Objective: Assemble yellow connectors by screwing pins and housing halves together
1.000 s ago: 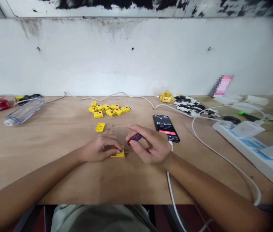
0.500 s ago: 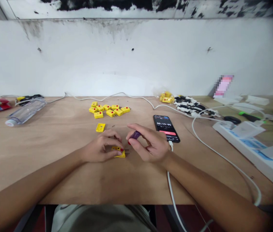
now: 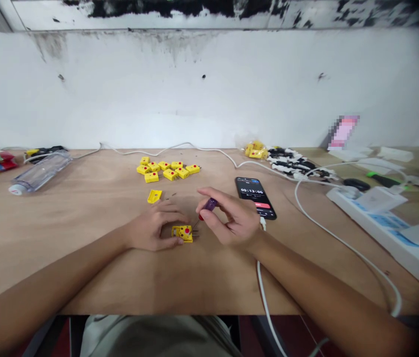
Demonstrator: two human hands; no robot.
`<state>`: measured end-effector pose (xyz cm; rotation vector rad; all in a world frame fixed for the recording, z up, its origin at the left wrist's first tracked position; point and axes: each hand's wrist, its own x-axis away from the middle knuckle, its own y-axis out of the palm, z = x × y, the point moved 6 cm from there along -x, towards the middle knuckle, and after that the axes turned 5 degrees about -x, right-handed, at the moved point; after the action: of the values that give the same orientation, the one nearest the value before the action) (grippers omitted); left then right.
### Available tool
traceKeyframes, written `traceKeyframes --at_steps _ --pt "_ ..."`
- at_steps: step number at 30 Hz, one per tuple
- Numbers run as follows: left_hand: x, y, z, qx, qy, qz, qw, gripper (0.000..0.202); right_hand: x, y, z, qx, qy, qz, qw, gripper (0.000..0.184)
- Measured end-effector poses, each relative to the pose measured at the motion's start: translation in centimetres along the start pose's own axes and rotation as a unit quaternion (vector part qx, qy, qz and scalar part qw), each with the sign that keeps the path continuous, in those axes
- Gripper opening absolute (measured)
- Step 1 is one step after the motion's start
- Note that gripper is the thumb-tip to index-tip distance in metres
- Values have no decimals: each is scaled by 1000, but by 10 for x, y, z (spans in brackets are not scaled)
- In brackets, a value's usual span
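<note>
Just beside the right fingertips of the left hand, an open yellow connector is laid flat on the wooden table, with its two pins pointed toward the right hand. The connector's near edge is touched by the left thumb, while the other left fingers are arched apart from it, beyond the connector; whether it is firmly pinched between them cannot be told. A small screwdriver is held clamped between the thumb and fingers of the right hand, its purple handle tilted and its thin shaft slanted down to the left, toward the connector's red dot. Whether contact is made by the tip cannot be made out. A loose yellow cover is placed just beyond the left hand, and farther beyond it a group of yellow connectors is gathered. A lit phone is set just beyond the right hand, and a white power strip is seen well to that hand's right.
</note>
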<state>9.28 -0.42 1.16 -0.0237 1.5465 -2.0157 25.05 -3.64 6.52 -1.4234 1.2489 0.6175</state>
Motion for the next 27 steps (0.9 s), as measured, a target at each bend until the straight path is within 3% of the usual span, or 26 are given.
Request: traceKeyframes --at_steps 6,17,22,27 --pt "0 3 -1 -32 -1 -18 999 30 0 2 -4 -1 -22 -6 1000 43" --pt "0 4 -3 -16 3 -3 1000 27 1 9 -2 -23 -15 -37 999 46" --pt "0 4 -3 -5 11 14 1000 27 -4 8 -1 -64 -16 -46 997 38" --pt "1 3 -3 -7 -8 15 1000 29 -4 13 7 -177 81 -57 979 35"
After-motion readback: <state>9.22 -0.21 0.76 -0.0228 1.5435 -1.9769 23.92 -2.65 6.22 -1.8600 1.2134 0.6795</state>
